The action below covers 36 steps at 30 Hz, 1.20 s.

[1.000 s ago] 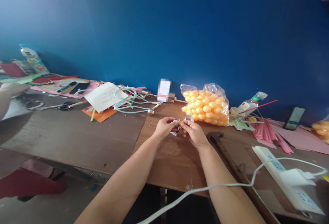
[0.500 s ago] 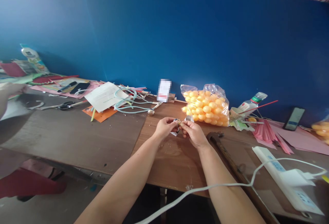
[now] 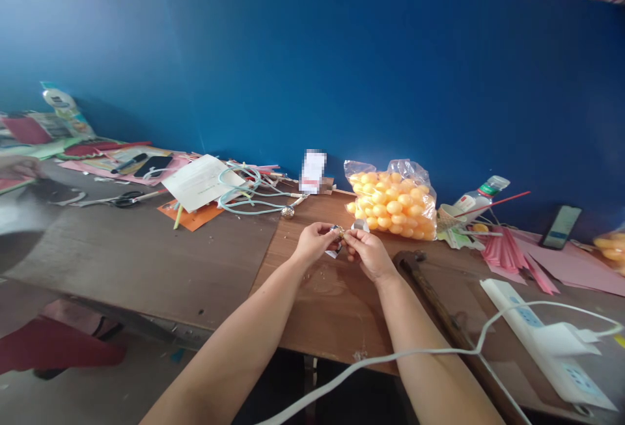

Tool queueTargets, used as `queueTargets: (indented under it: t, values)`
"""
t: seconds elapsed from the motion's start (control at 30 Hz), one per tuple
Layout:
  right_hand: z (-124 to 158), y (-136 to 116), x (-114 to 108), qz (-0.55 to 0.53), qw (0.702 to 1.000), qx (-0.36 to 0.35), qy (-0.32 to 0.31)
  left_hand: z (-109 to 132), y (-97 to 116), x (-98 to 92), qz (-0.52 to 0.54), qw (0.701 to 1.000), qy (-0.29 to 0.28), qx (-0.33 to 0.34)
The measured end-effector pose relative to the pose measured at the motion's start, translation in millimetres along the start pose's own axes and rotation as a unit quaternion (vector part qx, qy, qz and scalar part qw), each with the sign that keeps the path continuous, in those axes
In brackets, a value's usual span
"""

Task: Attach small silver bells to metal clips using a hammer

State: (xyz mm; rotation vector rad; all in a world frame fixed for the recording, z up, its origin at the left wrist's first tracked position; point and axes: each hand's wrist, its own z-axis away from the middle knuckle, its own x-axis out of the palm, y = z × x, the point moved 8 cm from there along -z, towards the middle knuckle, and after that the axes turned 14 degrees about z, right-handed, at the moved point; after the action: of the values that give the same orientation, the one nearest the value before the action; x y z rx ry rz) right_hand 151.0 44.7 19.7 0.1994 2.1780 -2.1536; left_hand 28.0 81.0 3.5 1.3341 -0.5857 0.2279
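Note:
My left hand [image 3: 316, 241] and my right hand [image 3: 366, 250] meet over the wooden tabletop [image 3: 322, 308]. Thumb and fingers of both are pinched on a small gold-coloured metal piece [image 3: 341, 233] between them; its exact kind is too small to make out. Something dark and white shows beside it, partly covered by my fingers. Just behind my right hand is a small white and grey item [image 3: 360, 224]. A clear plastic bag of orange balls [image 3: 393, 207] stands beyond that hand. To the left, a round metal bell-like ball [image 3: 287, 212] lies by a light-blue cord [image 3: 251, 211].
A hammer [image 3: 430, 295] lies right of my right forearm. A power strip [image 3: 547, 347] with a white cable [image 3: 371, 361] crossing my forearm is farther right. Scissors [image 3: 124, 199], white paper [image 3: 201, 184] and a phone [image 3: 560, 226] lie around. Another person's hand [image 3: 19, 168] is at far left.
My hands keep the same pinch in nearly the same place. At far left, the other person's arm has drawn back toward the edge of view.

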Motion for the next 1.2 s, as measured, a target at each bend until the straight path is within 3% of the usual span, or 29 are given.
queueTargets:
  t: [0.47, 1.2]
  values:
    - [-0.5, 5.6, 2.8, -0.047, 0.998, 0.040, 0.007, 0.7, 3.2, -2.2, -0.051, 0.998, 0.010, 0.045]
    - [-8.2, 8.8, 2.6, 0.022, 0.998, -0.020, 0.046, -0.1, 7.1, -8.8, -0.088, 0.993, 0.033, 0.073]
